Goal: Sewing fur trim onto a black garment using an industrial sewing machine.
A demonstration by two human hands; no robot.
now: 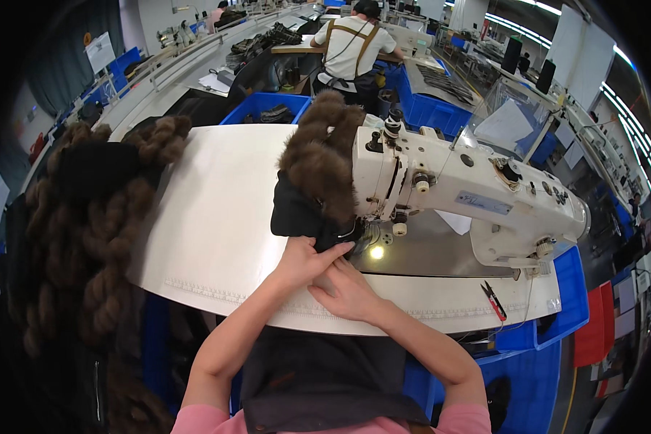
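Note:
Brown fur [318, 152] with black fabric [296, 210] lies at the needle end of a white sewing machine [448, 181]. My left hand [302, 262] grips the near edge of the black fabric, its thumb reaching right toward the presser foot area. My right hand [343, 293] is just below and partly under it, fingers curled toward that edge; what its fingertips hold is hidden. A small light glows on the metal bed [419, 257] beside them.
More brown fur pieces [108, 239] hang at the table's [202, 188] left. Red-handled snips [493, 300] lie at right front. Blue bins [448, 112] stand behind and below. A co-worker [347, 50] in a white top works beyond. A red bin [593, 325] is at right.

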